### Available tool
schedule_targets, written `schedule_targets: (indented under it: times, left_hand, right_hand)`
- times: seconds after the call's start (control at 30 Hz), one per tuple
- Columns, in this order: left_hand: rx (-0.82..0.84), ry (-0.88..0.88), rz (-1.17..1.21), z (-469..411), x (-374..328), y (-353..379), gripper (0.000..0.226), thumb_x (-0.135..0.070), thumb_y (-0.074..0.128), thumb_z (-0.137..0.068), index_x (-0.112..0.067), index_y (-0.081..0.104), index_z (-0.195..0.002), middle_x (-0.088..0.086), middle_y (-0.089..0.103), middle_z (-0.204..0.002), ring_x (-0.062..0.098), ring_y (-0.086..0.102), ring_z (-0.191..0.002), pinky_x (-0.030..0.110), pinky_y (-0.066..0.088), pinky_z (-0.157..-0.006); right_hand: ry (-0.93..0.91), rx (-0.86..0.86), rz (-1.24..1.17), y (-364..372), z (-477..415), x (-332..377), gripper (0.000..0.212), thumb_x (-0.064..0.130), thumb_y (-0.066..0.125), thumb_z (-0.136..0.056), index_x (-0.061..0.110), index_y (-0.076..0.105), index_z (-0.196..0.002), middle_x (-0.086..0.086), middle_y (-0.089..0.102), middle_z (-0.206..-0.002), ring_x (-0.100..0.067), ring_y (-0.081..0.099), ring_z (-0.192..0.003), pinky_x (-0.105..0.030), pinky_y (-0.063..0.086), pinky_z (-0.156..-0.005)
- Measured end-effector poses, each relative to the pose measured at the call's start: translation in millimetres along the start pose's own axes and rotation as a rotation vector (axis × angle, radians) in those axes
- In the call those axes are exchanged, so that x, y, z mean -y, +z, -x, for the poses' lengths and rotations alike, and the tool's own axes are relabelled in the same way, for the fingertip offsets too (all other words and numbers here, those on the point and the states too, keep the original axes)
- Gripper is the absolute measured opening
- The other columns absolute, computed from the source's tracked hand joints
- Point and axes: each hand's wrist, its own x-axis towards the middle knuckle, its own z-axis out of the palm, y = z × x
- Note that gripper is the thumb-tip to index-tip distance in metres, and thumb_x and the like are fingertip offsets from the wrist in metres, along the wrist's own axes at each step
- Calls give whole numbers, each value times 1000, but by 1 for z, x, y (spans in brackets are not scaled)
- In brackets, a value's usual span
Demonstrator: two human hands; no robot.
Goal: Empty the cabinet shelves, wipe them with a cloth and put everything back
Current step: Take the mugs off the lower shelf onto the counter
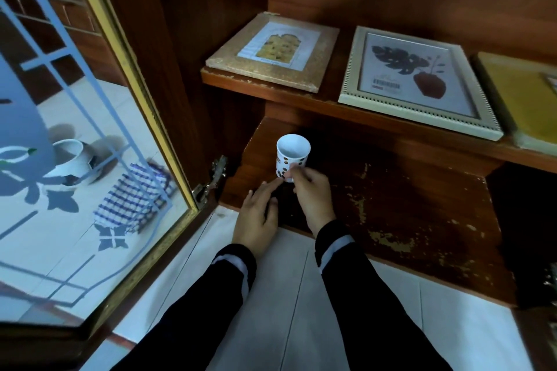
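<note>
A small white cup with dark dots stands upright at the left of the worn bottom shelf of the wooden cabinet. My right hand pinches the cup near its base. My left hand lies beside it with straight fingers, their tips touching the cup's foot. A blue-and-white checked cloth lies on the floor, seen through the open glass door.
The upper shelf carries a brown picture frame, a white frame with a leaf print and a yellow flat item. The glass door stands open at left. White crockery sits on the tiled floor behind it.
</note>
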Motion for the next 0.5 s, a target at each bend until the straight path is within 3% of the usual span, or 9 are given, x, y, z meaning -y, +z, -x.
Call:
schedule_targets:
  times: [0.1, 0.17, 0.27, 0.37, 0.5]
  left_hand:
    - [-21, -38, 21, 6, 6, -4, 41, -12, 42, -103, -25, 51, -141, 1, 53, -144, 17, 34, -143, 33, 17, -120]
    - [-47, -63, 63, 9, 8, -7, 37, -20, 42, -102, -30, 54, -136, -1, 56, -139, 17, 42, -137, 40, 31, -116]
    - [-89, -107, 131, 14, 2, -12, 33, -20, 44, -103, -38, 53, -130, -8, 57, -132, 9, 48, -126, 29, 40, -103]
    - [-109, -163, 176, 22, 0, -14, 32, -19, 46, -104, -40, 52, -127, -10, 56, -131, 5, 50, -121, 13, 38, -92]
    - [-122, -213, 180, 40, -2, -20, 31, -18, 46, -104, -34, 53, -130, -15, 56, -123, 1, 52, -114, 5, 35, -87]
  right_hand:
    - [77, 0, -87, 2, 6, 5, 30, 21, 56, -98, 18, 63, -69, 4, 64, -71, -6, 55, -63, -16, 41, -57]
    - [115, 2, -106, 3, 11, 6, 26, 21, 52, -100, 19, 59, -74, 5, 61, -73, -6, 52, -61, -14, 38, -51]
    - [115, -27, -128, 1, 17, 8, 25, 19, 50, -100, 19, 58, -77, 4, 60, -74, -8, 53, -63, -15, 38, -53]
    - [81, -76, -129, -4, 26, 6, 28, 17, 50, -98, 17, 55, -71, 1, 58, -73, -9, 51, -62, -9, 39, -50]
    - [59, -89, -103, -8, 44, 2, 30, 15, 49, -98, 19, 53, -69, 1, 59, -73, -10, 51, -62, -8, 39, -49]
